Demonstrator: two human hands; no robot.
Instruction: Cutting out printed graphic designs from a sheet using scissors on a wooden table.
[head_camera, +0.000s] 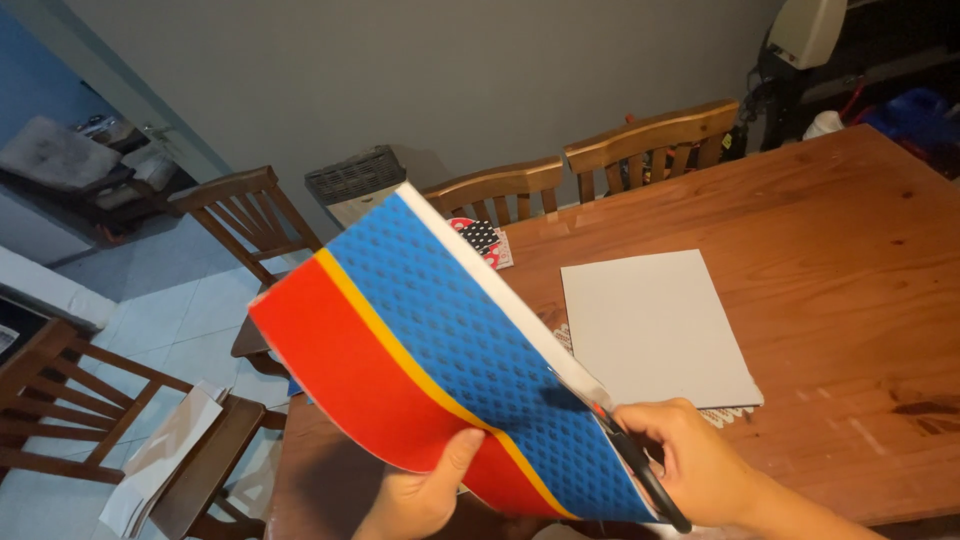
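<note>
No container with contents is seen on the wooden table (840, 250). A large sheet of coloured card (440, 370) is held up above the near edge of the table, in front of the person. The sheet is blue with a dotted pattern over most of its face, with a thin yellow stripe, a red band along its lower left side and a white strip along its upper right edge. Its long axis is tilted: it runs from the upper left, near the chairs, down to the lower right, toward the right hand.

The left hand (420, 495) is closed on the lower edge of the sheet, with the thumb pressed on the red band. The right hand (690, 455) is closed around the black handles of a pair of scissors (630, 455), whose blades are placed at the white edge of the sheet; how far the blades are open cannot be told.

Behind the sheet, a white sheet of paper (655, 325) is lying flat on the table, with a patterned sheet partly under it. A small card with red, black and white dots (483, 240) is partly hidden by the raised sheet. Wooden chairs (650, 140) are standing at the far side, and a chair with papers (165, 455) is at the left.
</note>
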